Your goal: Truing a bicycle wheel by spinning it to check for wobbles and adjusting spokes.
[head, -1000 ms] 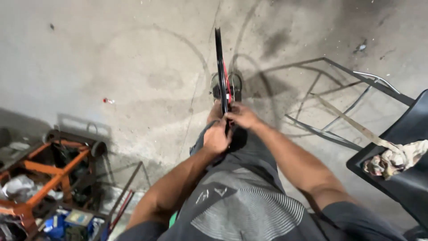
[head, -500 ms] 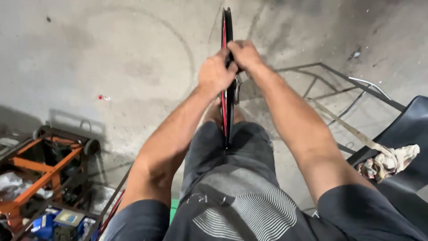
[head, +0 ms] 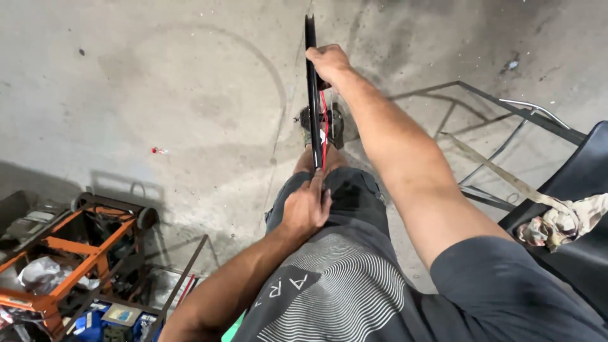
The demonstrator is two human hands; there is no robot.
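Observation:
A thin black wheel rim (head: 311, 82) with red parts stands edge-on in front of me, between my legs, above the grey concrete floor (head: 190, 95). My right hand (head: 328, 62) grips the rim near its top, arm stretched forward. My left hand (head: 306, 206) holds the rim's lower end against my thighs, fingers closed around it. My feet in dark shoes (head: 323, 121) show beyond the rim.
An orange metal cart (head: 69, 253) with tools and clutter stands at the lower left. A grey metal frame (head: 494, 133) lies on the floor at the right, beside a black chair (head: 579, 196) with a rag (head: 557, 221) on it.
My left hand has slid down the rim from the top to my thighs. My right hand stays near the top, and the view has tilted a little.

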